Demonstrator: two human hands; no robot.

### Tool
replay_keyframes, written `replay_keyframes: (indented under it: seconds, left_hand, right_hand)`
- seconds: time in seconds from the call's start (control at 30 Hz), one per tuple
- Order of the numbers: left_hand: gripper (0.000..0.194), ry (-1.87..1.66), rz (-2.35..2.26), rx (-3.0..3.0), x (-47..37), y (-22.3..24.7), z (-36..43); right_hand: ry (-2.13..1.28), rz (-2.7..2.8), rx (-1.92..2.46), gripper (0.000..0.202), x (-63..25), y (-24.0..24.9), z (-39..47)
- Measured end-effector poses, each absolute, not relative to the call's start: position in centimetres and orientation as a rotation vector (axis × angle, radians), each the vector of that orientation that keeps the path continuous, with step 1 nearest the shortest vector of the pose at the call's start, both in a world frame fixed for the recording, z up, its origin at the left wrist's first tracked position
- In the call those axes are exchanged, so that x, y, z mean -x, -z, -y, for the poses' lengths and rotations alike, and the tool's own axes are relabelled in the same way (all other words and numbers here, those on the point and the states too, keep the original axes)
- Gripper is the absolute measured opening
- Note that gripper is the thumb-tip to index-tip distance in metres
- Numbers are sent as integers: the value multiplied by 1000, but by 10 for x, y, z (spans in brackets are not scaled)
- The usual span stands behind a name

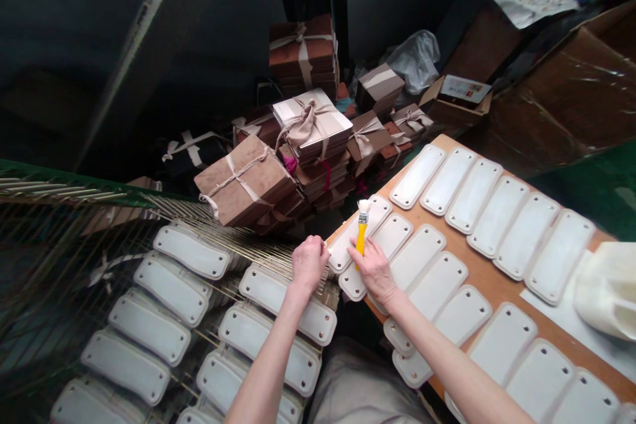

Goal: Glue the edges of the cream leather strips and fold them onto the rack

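My right hand (pixel 375 273) is closed around the yellow handle of a small paintbrush (pixel 360 235), its pale bristles pointing up and away. Beneath the brush lies a white rounded-corner strip (pixel 348 238) with dark holes near its ends, at the left corner of a wooden board (pixel 474 245). Curled beside that strip's near end is my left hand (pixel 309 264); its fingertips are partly hidden, so I cannot tell whether they grip the strip. Several similar strips lie in rows on the board, some passing under my right forearm.
On the left, a wire rack (pixel 199 338) carries stacks of white strips (pixel 183 245). Behind it stand tied bundles of brown sheets (pixel 246 179). A cream-coloured container or roll (pixel 609 291) sits at the board's right, and a large cardboard box (pixel 571 93) stands farther back.
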State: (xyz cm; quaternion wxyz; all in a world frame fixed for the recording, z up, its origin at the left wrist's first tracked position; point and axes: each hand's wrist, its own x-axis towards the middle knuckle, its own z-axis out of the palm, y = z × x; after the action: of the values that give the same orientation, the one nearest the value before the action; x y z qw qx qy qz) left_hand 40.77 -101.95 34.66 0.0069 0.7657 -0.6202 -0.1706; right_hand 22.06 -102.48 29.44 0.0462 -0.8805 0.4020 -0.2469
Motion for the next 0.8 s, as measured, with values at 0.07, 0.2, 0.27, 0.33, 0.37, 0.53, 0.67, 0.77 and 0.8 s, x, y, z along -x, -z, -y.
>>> replay_keyframes:
  seconds: [0.07,0.2,0.27,0.33,0.37,0.53,0.67,0.77,0.8]
  left_hand:
    - [11,587,1767,-2437,-420,-346,1019]
    - [11,753,1704,-2308,-430,-350,1015]
    - [11,815,1779,-2198,-426,-352,1013]
    - [13,819,1818,-2174,-420,-354,1012]
    - [14,811,1822,-2191,-417,-355,1012]
    - [16,834,1818,-2263,-412,-356,1012]
    - [13,836,1781,-2273,-414,-350,1013]
    - [12,898,1696,-2306,-415,-343,1015]
    - [12,917,1683,-2305,-415,-342,1016]
  right_hand:
    - [758,-1248,2674,23,-221,-294,1024]
    - [772,-1262,2656,24,-222,-293,1024]
    - [763,-1260,2658,24,-222,-293,1024]
    - [751,-1257,2658,24,-221,-292,1024]
    - [746,-1254,2659,24,-221,-292,1024]
    - [726,-1254,2646,22,-221,-292,1023]
    - [714,-1276,2632,21,-222,-290,1022]
    - [714,-1276,2628,22,-221,-290,1022]
    - [714,-1274,2628,23,-221,-290,1022]
